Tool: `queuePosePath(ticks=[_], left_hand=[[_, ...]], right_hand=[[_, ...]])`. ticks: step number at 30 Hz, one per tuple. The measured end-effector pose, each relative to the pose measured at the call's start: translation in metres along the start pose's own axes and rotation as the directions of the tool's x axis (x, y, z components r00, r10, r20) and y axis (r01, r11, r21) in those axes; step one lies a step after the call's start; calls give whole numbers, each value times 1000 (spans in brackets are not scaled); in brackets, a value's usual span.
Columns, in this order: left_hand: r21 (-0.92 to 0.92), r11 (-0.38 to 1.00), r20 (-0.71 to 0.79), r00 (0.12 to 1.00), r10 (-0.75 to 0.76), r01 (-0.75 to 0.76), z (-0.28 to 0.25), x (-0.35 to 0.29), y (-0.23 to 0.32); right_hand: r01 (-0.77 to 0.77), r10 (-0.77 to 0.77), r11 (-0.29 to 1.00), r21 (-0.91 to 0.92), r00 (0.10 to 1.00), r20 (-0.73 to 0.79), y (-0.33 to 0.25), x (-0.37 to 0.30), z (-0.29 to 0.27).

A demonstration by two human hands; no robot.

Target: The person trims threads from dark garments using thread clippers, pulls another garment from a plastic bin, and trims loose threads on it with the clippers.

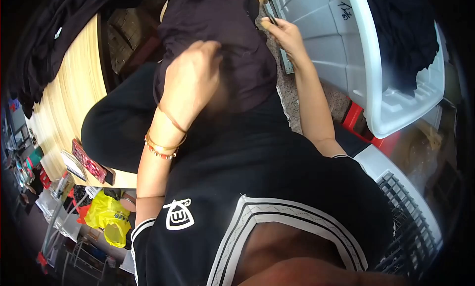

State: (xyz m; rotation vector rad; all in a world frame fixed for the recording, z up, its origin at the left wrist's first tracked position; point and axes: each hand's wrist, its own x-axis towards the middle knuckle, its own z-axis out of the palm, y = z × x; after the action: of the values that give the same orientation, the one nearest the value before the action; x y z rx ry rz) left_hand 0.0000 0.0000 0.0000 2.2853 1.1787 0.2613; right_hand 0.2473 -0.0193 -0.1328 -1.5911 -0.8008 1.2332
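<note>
A dark purple-brown garment (217, 26) lies spread over my lap, on black trousers. Over its middle is my left hand (194, 68), back upward, with curled fingers; the fingertips are hidden and slightly blurred, so I cannot make out what they pinch. Bracelets circle that wrist. My right hand (286, 36) is raised beside the garment's right edge, close to the bin's side. Its thumb and fingers are closed on a small thin dark tool (272, 20), too small to name surely.
A large pale plastic bin (368, 63) at the right holds dark cloth (401, 33). Left is a light wooden table (74, 88) with black fabric (49, 43) and a red-patterned phone case (89, 159). A yellow bag (109, 214) lies below it; a red stool (353, 116) stands under the bin.
</note>
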Motion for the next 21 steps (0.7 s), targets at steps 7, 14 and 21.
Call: queuePosePath(ticks=[7,14,21], left_hand=[[-580,783,156,974,-165,225,63,83,-10],[-641,713,149,957,-249,286,97,94,-15],[-513,838,54,981,-186,187,100,83,-18]], right_hand=[[-223,205,969,104,966,159,38,16,-18],[-179,161,981,74,965,206,40,13,-23],[-226,221,974,-25,914,339,44,4,-39]])
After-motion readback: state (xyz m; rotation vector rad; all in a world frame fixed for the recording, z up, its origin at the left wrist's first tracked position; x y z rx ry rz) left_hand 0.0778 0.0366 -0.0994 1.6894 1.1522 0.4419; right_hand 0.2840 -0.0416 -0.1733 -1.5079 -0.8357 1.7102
